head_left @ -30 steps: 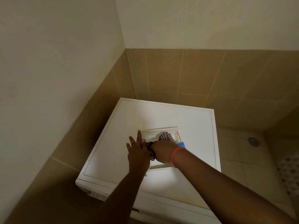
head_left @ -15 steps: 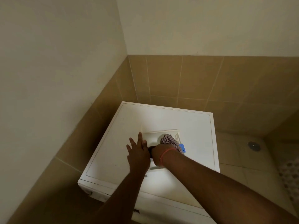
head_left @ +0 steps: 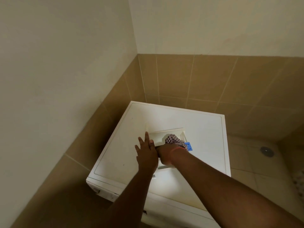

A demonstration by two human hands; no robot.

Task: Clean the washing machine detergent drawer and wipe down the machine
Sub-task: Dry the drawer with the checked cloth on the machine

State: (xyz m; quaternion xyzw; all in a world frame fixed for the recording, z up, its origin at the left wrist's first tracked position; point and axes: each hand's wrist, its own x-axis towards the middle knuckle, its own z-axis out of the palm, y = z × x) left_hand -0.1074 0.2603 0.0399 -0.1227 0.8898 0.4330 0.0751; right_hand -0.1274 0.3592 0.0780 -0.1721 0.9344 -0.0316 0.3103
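Observation:
A white washing machine point(head_left: 125, 155) stands in the corner of a tiled room. The white detergent drawer point(head_left: 160, 136) lies on its top, with a blue part point(head_left: 188, 145) at its right side. My left hand point(head_left: 146, 153) rests flat on the machine top against the drawer's left edge, fingers spread. My right hand point(head_left: 166, 155), with an orange band at the wrist, is closed on a checked cloth point(head_left: 173, 139) and presses it into the drawer. The near end of the drawer is hidden under my hands.
A cream wall runs close along the machine's left side and tan tiles point(head_left: 189, 79) back it. To the right is a tiled floor point(head_left: 246, 162) with a round metal drain point(head_left: 266, 151). A patterned mat edge point(head_left: 300, 180) shows at far right.
The view has tilted upward, so the machine sits lower in frame. My right hand with the cloth has shifted slightly inside the drawer. The left hand stays flat in the same place.

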